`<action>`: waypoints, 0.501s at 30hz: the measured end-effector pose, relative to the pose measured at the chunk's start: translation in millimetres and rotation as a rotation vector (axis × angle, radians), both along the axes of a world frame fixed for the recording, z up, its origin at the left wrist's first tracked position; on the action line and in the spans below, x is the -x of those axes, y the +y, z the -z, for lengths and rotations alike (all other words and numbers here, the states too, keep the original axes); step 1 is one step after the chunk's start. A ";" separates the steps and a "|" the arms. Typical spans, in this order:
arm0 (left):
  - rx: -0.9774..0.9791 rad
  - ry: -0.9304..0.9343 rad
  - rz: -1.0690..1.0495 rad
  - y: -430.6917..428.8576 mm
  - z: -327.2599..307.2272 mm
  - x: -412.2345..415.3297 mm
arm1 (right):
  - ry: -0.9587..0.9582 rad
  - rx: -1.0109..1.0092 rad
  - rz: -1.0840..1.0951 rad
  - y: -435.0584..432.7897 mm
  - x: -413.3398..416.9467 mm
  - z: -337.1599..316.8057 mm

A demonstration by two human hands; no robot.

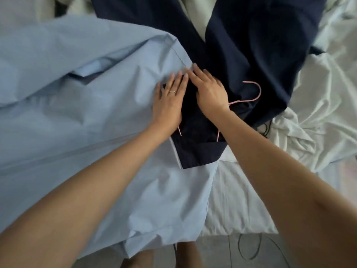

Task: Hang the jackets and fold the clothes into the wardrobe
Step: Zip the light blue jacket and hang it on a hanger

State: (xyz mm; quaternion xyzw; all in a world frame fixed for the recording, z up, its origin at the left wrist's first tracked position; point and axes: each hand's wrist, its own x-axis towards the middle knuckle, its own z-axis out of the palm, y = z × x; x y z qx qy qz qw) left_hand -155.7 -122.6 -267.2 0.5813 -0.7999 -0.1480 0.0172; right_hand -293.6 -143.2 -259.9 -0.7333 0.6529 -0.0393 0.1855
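Navy jacket point(251, 55) under R hand point(209, 91) fingers point(193, 73), L hand point(170, 102) on blue shirt point(77, 113)

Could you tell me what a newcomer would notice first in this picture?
Two bare hands meet at the centre: the left hand, wearing a silver ring, lies flat on the edge of the big light blue fabric garment covering the left, and the right hand rests on the dark navy garment in the middle. Just right of that hand, the hook of a thin pink wire hanger pokes from the navy cloth, with a rumpled white bed sheet beyond.
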 end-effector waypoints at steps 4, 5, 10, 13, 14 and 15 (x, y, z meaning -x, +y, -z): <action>0.077 -0.071 0.022 5.4 11.0 -2.6 | -0.064 0.048 0.073 -3.7 10.9 5.8; 0.060 -0.093 0.035 8.7 12.5 -6.1 | -0.033 0.034 0.070 -2.0 16.4 5.6; -0.212 -0.061 0.046 31.3 10.2 -40.9 | -0.237 0.201 0.334 38.5 26.6 -20.9; -0.143 0.088 -0.074 52.3 0.1 -74.8 | -0.276 0.322 0.437 91.2 20.4 -31.4; -0.126 0.100 -0.115 64.5 -2.3 -85.3 | -0.343 0.234 0.563 104.2 17.2 -29.2; -0.128 0.080 -0.142 78.7 -2.5 -97.0 | -0.447 0.093 0.726 110.1 14.2 -25.7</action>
